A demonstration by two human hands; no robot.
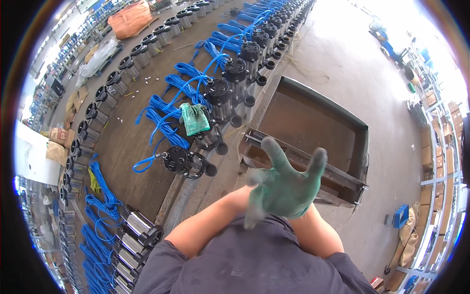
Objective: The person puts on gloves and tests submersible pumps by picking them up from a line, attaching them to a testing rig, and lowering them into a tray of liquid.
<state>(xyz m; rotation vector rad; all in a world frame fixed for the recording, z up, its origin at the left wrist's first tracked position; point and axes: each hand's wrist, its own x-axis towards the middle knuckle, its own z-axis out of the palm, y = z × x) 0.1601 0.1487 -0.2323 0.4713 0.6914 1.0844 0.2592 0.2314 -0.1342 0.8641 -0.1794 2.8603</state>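
Gloved R hand (pixel 291 191) spread nr mtl tank (pixel 316 125).

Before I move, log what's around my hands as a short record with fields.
Right hand: green-gloved, fingers spread
Left hand: cannot be made out clearly
Beyond the hands: open metal trough
Left of trough: row of black-topped metal units
On one unit: crumpled green fabric
Beside the row: blue cable coils
Far right: shelving with cardboard boxes
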